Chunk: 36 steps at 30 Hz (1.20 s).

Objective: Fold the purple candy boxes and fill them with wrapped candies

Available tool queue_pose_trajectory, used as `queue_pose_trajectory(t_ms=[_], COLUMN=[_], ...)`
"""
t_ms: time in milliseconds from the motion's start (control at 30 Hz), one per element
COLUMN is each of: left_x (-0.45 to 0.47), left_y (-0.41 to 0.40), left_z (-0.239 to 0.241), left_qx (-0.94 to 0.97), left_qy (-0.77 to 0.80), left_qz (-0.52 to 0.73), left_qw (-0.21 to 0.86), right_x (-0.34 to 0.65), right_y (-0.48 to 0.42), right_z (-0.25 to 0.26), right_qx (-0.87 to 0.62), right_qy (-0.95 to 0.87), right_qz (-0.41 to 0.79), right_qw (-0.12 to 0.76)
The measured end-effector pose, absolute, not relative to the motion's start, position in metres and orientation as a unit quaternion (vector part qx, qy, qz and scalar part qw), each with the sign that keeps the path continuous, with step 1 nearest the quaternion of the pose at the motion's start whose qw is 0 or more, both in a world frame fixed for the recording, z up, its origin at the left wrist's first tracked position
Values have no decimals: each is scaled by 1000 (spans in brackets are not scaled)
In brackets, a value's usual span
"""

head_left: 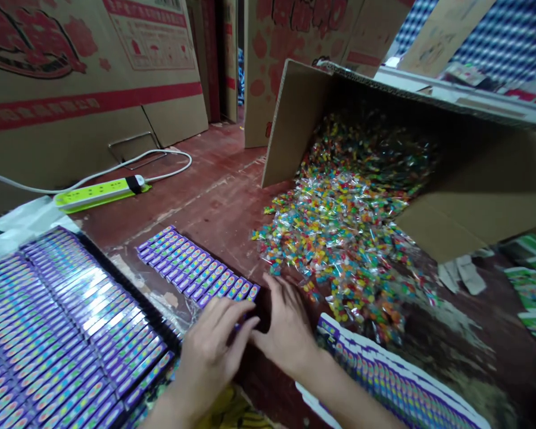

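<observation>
My left hand (212, 348) and my right hand (286, 330) meet at the near end of a row of small purple boxes (192, 268) standing side by side on the red floor. Both hands have their fingers curled together around a purple box (242, 326) that is mostly hidden between them. To the right of my right hand lies a stack of flat purple box blanks (393, 387). A heap of small clear packets of coloured sweets (343, 226) spills from a tipped cardboard box (473, 173) just beyond my hands.
A big black tray (157, 317) packed with several rows of purple boxes fills the lower left. A green power strip (98, 192) with a white cable lies at the left. Printed cardboard sheets (71, 77) stand at the back. Green leaflets (533, 286) lie at the right.
</observation>
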<state>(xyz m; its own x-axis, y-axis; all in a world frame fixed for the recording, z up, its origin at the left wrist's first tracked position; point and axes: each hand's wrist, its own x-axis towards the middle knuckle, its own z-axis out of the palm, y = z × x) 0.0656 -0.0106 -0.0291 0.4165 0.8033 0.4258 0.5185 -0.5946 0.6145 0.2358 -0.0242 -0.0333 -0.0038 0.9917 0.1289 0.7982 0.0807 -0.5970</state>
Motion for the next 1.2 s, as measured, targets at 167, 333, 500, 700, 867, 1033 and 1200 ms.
queue_pose_trajectory(t_ms=[167,333,500,700,867,1033,1200], left_x=[107,142,150,148,155,151,132], left_y=[-44,-55,-55,-63,-62,-50,-37], left_z=[-39,-48,-48,-52,-43,-25,-20], left_qx=[873,891,882,881,862,747,528], left_qy=[329,336,363,357,336,353,288], left_qz=[219,85,60,173,210,229,200], left_qw=[288,291,293,257,317,515,773], right_x=[321,363,356,351,336,322,315], right_y=[-47,-76,-86,-87,-83,-94,-108], right_z=[-7,-21,-34,-16,-2,0,1], right_qx=[-704,-725,-726,-716,-688,-641,-578], right_qy=[-635,-668,-653,-475,-373,-383,-528], right_qz=[177,104,111,341,423,452,465], right_qw=[266,130,184,382,456,488,412])
